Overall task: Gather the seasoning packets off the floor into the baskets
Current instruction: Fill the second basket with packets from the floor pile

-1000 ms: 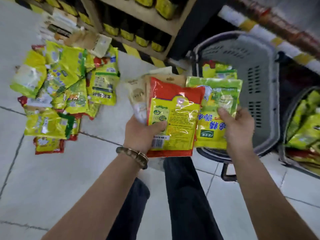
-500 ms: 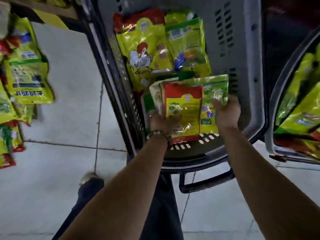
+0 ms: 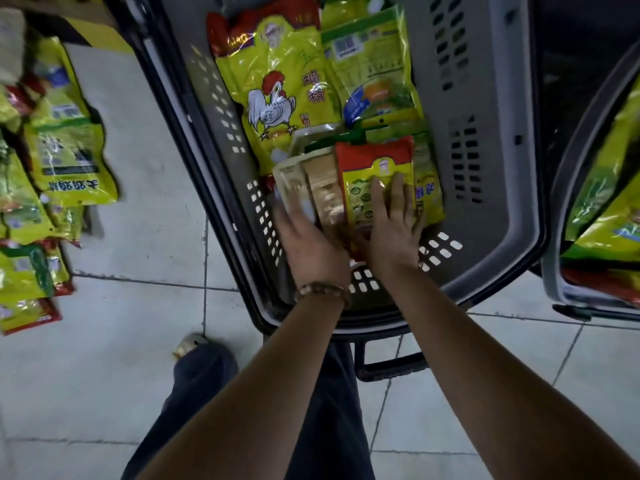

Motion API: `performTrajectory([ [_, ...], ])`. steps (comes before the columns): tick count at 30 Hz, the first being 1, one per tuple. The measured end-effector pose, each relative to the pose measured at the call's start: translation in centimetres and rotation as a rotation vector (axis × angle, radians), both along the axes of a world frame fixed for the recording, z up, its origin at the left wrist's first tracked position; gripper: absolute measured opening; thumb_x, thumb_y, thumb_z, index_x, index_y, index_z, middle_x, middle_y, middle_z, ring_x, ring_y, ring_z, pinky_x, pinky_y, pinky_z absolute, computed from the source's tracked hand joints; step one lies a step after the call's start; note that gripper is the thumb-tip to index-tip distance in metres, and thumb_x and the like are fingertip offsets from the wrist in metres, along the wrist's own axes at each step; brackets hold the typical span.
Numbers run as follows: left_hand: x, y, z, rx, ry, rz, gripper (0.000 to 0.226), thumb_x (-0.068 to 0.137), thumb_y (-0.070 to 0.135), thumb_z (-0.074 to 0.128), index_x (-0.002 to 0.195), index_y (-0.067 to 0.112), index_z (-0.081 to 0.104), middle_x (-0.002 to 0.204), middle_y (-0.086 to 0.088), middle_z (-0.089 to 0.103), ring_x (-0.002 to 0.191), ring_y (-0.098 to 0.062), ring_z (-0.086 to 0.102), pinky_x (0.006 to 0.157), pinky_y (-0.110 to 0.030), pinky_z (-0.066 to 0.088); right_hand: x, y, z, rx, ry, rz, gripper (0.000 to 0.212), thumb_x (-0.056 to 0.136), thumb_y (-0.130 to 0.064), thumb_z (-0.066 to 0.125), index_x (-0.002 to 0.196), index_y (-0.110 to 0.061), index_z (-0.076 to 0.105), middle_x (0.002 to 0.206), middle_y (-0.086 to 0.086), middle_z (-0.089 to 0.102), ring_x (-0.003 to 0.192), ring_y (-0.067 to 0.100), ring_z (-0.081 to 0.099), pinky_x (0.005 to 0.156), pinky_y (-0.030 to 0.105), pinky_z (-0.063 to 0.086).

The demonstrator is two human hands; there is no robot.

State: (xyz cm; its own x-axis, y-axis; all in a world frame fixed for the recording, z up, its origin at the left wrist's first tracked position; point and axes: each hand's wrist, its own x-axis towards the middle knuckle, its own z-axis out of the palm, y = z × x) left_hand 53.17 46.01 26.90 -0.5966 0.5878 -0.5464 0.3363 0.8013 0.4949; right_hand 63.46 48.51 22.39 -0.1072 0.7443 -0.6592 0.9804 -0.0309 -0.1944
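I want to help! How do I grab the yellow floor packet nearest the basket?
Pinch the yellow packet by its right edge, coming from the basket side: it lies flat, that edge is free on bare tile, while other packets crowd its left.

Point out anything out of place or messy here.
Yellow seasoning packets lie in a crooked, overlapping heap on the grey tiled floor, left of the grey plastic basket. Those under the left hand and right hand are fanned unevenly. No tear or spill shows.

Inside the grey basket (image 3: pixel 502 188), the left hand (image 3: pixel 311 244) rests flat on beige packets (image 3: pixel 322 181). The right hand (image 3: pixel 394 226) lies flat, fingers straight, on a red-and-yellow packet (image 3: pixel 374 157).
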Motion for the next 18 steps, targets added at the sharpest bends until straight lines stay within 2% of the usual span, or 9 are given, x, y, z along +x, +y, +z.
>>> performTrajectory([
  [2,0.6,-0.1,-1.0,0.024,0.042,-0.426,0.075,0.087,0.002,0.049,0.15,0.014,0.01,0.157,-0.005,-0.006,0.144,-0.021,-0.007,0.117,-0.042,0.012,1.0,0.0,-1.0,-0.027,-0.007,-0.034,0.094,0.086,-0.056,0.054,0.15,-0.031,-0.011,0.158,0.004,-0.02,0.145,0.026,-0.016,0.114,0.054,-0.003],
  [3,0.7,0.2,-1.6,-0.041,0.01,-0.603,0.075,0.091,0.011,0.046,0.151,0.017,0.001,0.156,-0.003,-0.013,0.143,-0.021,-0.015,0.118,-0.044,0.001,1.7,0.2,-1.3,-0.021,-0.005,-0.066,0.092,0.088,-0.051,0.054,0.15,-0.03,-0.01,0.158,0.005,-0.02,0.145,0.026,-0.016,0.115,0.055,0.0],
  [4,0.6,0.4,-2.4,-0.114,-0.019,-0.737,0.073,0.095,0.023,0.042,0.15,0.021,-0.006,0.156,-0.003,-0.019,0.143,-0.022,-0.019,0.116,-0.045,-0.006,2.4,0.3,-1.6,-0.015,0.004,-0.098,0.088,0.09,-0.048,0.053,0.15,-0.029,-0.009,0.158,0.007,-0.019,0.145,0.027,-0.016,0.116,0.055,0.002],
  [6,0.1,0.3,-4.2,-0.226,0.015,-0.921,0.073,0.096,0.045,0.035,0.149,0.025,-0.012,0.155,-0.002,-0.023,0.142,-0.024,-0.022,0.114,-0.048,-0.01,3.3,0.9,-2.1,-0.019,0.03,-0.132,0.084,0.092,-0.049,0.048,0.151,-0.027,-0.007,0.158,0.009,-0.017,0.145,0.028,-0.016,0.117,0.052,0.002],
  [8,-0.7,-0.1,-5.4,-0.313,0.041,-0.989,0.079,0.093,0.058,0.032,0.148,0.026,-0.014,0.154,-0.001,-0.026,0.142,-0.024,-0.024,0.115,-0.049,-0.007,3.5,1.5,-2.3,-0.051,0.041,-0.132,0.086,0.091,-0.053,0.047,0.15,-0.026,-0.009,0.157,0.011,-0.019,0.145,0.029,-0.016,0.118,0.048,0.0],
  [10,-1.1,-0.5,-5.7,-0.357,0.031,-0.966,0.083,0.09,0.062,0.033,0.147,0.027,-0.017,0.154,0.0,-0.027,0.142,-0.025,-0.024,0.115,-0.048,-0.004,3.4,1.9,-2.5,-0.094,0.013,-0.104,0.089,0.091,-0.055,0.046,0.149,-0.024,-0.014,0.156,0.012,-0.022,0.144,0.03,-0.018,0.117,0.047,-0.003],
  [15,-1.2,-0.4,-6.2,-0.371,0.003,-0.94,0.084,0.092,0.053,0.041,0.147,0.027,-0.017,0.153,0.0,-0.029,0.142,-0.024,-0.024,0.118,-0.048,0.0,3.3,2.5,-3.2,-0.167,-0.044,-0.031,0.095,0.089,-0.06,0.042,0.147,-0.019,-0.021,0.154,0.015,-0.027,0.143,0.033,-0.02,0.117,0.049,-0.002],
  [18,-1.3,0.1,-5.7,-0.382,-0.024,-0.948,0.084,0.093,0.041,0.047,0.148,0.024,-0.014,0.153,-0.002,-0.029,0.141,-0.026,-0.024,0.117,-0.049,0.003,3.8,3.8,-2.6,-0.269,-0.066,0.009,0.097,0.089,-0.06,0.045,0.146,-0.024,-0.024,0.153,0.012,-0.03,0.143,0.032,-0.021,0.116,0.049,-0.001],
])
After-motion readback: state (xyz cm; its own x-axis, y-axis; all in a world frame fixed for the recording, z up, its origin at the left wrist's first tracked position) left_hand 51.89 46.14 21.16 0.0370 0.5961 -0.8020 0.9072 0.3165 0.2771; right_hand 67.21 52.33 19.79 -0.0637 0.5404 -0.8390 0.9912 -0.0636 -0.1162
